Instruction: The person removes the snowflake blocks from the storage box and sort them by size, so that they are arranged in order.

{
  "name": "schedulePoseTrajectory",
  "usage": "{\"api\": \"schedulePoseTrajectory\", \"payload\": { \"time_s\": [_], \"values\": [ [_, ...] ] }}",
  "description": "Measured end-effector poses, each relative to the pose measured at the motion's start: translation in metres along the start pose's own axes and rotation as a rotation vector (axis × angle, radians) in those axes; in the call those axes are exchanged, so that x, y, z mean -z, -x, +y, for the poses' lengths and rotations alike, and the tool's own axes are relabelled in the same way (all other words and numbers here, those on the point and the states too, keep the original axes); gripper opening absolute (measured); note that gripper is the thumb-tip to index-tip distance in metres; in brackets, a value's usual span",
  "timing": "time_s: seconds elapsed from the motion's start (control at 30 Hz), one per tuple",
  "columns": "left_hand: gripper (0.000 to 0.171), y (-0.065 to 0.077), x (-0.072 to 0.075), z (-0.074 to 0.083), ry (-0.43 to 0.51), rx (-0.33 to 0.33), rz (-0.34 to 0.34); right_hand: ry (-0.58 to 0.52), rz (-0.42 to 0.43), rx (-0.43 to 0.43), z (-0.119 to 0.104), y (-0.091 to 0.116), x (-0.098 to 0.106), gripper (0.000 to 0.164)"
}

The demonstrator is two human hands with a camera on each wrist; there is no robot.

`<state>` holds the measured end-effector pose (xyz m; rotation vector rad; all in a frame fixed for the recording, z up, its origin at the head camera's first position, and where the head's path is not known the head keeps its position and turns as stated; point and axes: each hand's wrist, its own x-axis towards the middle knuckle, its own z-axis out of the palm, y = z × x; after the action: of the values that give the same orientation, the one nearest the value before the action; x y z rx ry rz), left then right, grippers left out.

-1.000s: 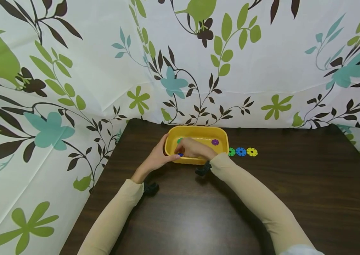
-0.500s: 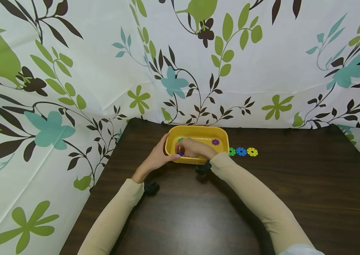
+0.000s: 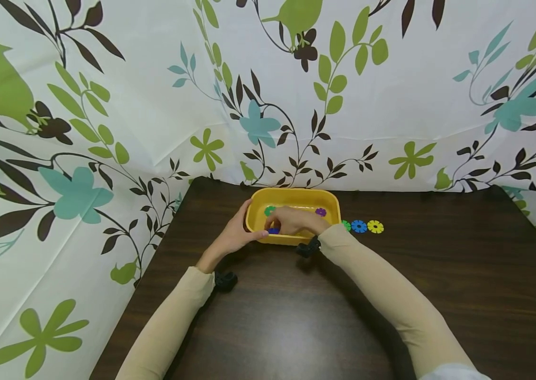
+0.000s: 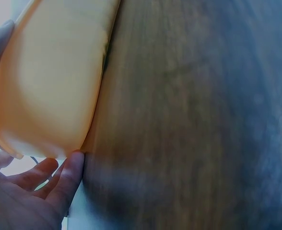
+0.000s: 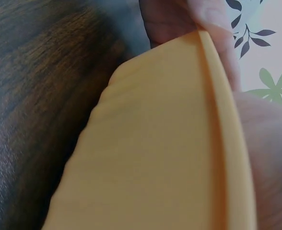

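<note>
A yellow plastic bin (image 3: pixel 329 198) stands near the back of the table. My left hand (image 3: pixel 236 232) grips its left end, with the thumb over the near rim; in the left wrist view, fingers (image 4: pixel 66 179) touch the bin's outside. My right hand (image 3: pixel 292 220) reaches over the near rim, its curled fingers at a dark blue notched disc (image 3: pixel 274 231), which they seem to pinch; the fingertips are partly hidden. Inside the bin also lie a green notched disc (image 3: pixel 269 210) and a purple one (image 3: pixel 321 212). In the right wrist view, the bin wall (image 5: pixel 150 139) hides the fingertips.
Right of the bin, a green disc (image 3: pixel 346 226), a light blue disc (image 3: pixel 359 226) and a yellow disc (image 3: pixel 375 227) lie in a row on the dark wood table (image 3: pixel 268 316). A patterned cloth (image 3: pixel 154 105) hangs behind and to the left.
My right hand has shifted slightly right inside the bin, and the dark blue disc has moved with it. More of the green disc shows. My left hand keeps its hold on the bin.
</note>
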<state>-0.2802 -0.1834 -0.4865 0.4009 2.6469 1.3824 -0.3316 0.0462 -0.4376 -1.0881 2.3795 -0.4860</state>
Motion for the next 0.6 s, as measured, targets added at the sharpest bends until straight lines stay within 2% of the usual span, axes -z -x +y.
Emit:
{"api": "schedulePoseTrajectory", "payload": {
  "time_s": [0.17, 0.23, 0.33, 0.47, 0.6],
  "values": [
    [0.119, -0.001, 0.001, 0.001, 0.007, 0.008, -0.006, -0.022, -0.025, -0.011, 0.004, 0.002, 0.001, 0.041],
    [0.12, -0.005, 0.0, -0.007, -0.003, 0.0, -0.007, -0.034, -0.022, -0.014, 0.006, 0.002, 0.001, 0.041],
    [0.121, -0.006, 0.001, -0.008, -0.007, -0.001, -0.001, -0.047, -0.006, -0.018, 0.008, 0.002, -0.001, 0.041],
    [0.117, 0.001, 0.002, 0.002, 0.025, -0.002, -0.001, -0.068, 0.021, -0.021, 0.009, 0.003, -0.002, 0.038],
    [0.116, 0.003, 0.001, 0.004, -0.01, 0.006, 0.007, -0.078, 0.059, -0.016, 0.009, 0.006, -0.003, 0.035]
  ]
}}
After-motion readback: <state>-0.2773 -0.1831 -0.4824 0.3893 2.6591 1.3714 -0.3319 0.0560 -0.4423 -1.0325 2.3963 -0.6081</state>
